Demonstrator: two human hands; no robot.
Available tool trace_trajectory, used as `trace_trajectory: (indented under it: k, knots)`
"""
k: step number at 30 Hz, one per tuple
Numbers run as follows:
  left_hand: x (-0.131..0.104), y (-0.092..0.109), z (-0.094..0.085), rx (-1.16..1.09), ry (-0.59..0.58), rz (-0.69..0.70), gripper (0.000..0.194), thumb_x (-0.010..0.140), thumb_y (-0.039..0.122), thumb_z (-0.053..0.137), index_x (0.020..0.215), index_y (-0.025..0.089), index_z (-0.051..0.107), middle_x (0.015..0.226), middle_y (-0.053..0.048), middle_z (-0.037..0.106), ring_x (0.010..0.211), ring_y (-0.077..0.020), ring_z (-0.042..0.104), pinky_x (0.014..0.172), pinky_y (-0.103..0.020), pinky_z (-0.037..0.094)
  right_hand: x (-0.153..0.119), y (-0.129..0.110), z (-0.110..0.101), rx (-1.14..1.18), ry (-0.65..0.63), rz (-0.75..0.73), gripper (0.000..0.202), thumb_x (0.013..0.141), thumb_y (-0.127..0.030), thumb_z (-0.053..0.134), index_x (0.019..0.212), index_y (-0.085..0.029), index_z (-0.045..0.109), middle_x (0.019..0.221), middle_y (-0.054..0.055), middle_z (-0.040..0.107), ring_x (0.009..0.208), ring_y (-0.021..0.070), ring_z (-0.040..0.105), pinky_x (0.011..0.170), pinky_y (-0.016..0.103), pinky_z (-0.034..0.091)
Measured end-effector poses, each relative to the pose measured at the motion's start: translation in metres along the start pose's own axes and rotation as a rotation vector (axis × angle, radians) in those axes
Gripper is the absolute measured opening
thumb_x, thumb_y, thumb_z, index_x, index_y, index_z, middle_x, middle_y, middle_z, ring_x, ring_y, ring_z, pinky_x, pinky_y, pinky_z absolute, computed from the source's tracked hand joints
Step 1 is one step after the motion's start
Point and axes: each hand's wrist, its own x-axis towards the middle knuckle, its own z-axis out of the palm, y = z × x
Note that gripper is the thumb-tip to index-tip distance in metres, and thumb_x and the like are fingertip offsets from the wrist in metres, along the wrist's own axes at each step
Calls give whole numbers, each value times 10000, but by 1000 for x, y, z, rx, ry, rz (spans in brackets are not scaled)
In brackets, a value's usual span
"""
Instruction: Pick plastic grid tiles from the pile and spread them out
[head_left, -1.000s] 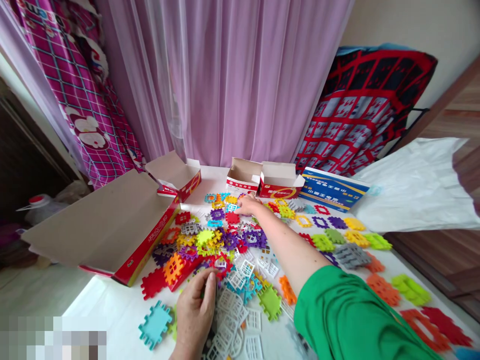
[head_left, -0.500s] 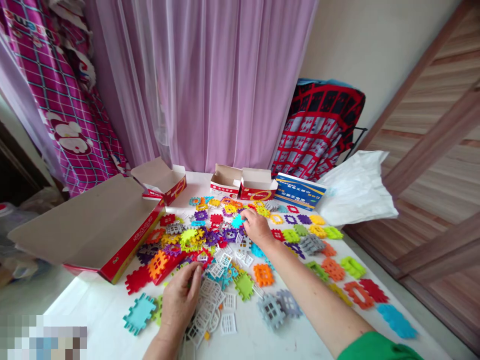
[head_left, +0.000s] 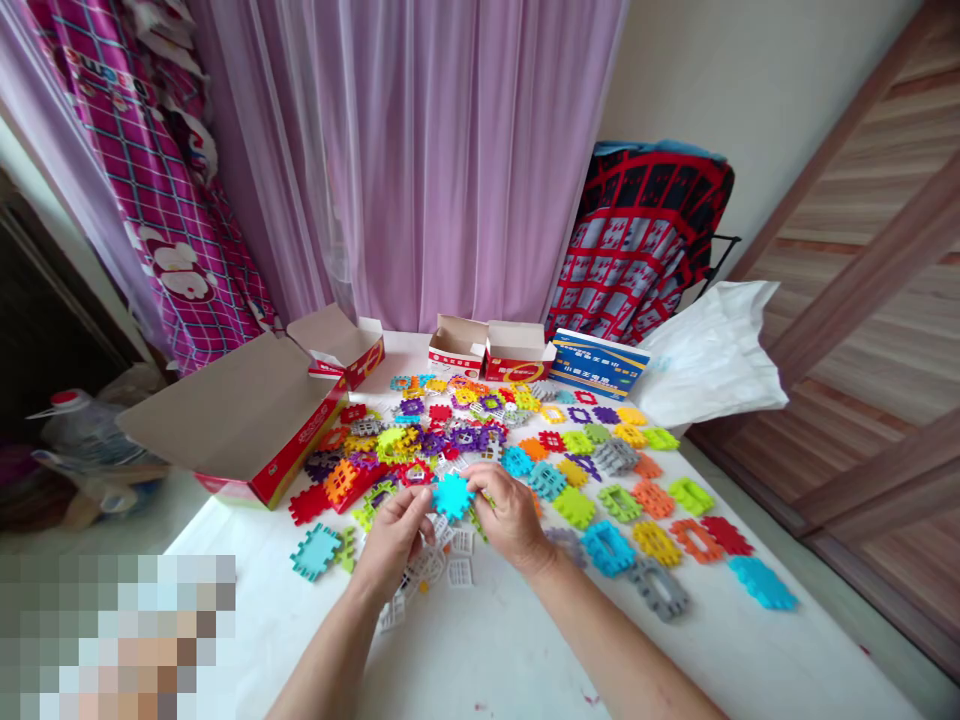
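A bright blue notched plastic building piece is held up between my two hands over the near part of the pile. My left hand pinches its left edge, and my right hand grips its right edge with thumb and fingers. Small white window-frame pieces lie under and in front of the hands. Close by on the left is a flat teal notched piece. The pile behind mixes purple, yellow, red and orange pieces; my hands hide part of it.
On the left stands a large open red box, with smaller open boxes and a blue box at the back. A white bag sits back right. Grouped pieces, including a grey one, spread along the right side.
My right hand has come back from the far pile with the blue piece, to my left hand. My left hand has moved up and right and now grips it too.
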Motion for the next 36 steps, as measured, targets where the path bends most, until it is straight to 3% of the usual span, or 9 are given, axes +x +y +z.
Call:
trace_trajectory:
  k: [5,9,13,23,28,33,36]
  knots:
    - [-2,1,1,9,-49,-46,574,610,707,704,817,175,643,452,78,479,355,-46,307,379,-182,207,-20,-10,-7,-88,-40,65,427,758,-21,449,1068,-245,640,1124,60,699,1073,202,648,948,378,537]
    - [-4,3,2,58,-53,-14,554,596,700,715,786,184,649,457,72,496,355,-45,311,369,-181,201,-41,-29,-11,-151,-26,145,524,787,-168,576,1308,-229,555,1256,102,641,1186,249,590,1024,437,505]
    - [-5,2,3,99,-70,17,538,575,695,733,749,191,666,446,61,503,359,-60,364,357,-185,241,-54,-41,-8,-218,-27,220,507,784,-307,672,1277,-228,587,1197,108,662,1117,267,621,966,428,536]
    - [-6,0,9,86,-62,45,554,541,686,774,742,178,685,534,27,581,437,-78,464,430,-202,373,-53,-37,-14,-314,-71,254,481,740,-364,727,1185,-212,631,1090,109,690,1013,282,645,873,424,549]
    - [-8,-1,9,153,-83,28,619,640,737,676,884,169,706,558,12,613,399,-70,416,391,-199,324,-58,-31,-16,-318,-14,267,455,731,-371,721,1146,-201,644,1067,108,694,998,272,649,867,402,544]
    - [-8,3,4,93,37,74,682,683,749,631,1005,151,698,882,-95,724,534,-112,565,370,-188,341,-63,-17,-34,-415,63,291,445,768,-355,676,1174,-177,633,1075,115,694,981,263,654,859,394,539]
    - [-6,6,-2,58,128,97,688,659,756,645,961,140,701,836,-84,717,527,-107,549,368,-191,356,-72,-3,-56,-487,97,321,428,794,-370,648,1175,-177,636,1057,118,696,977,257,653,856,380,536]
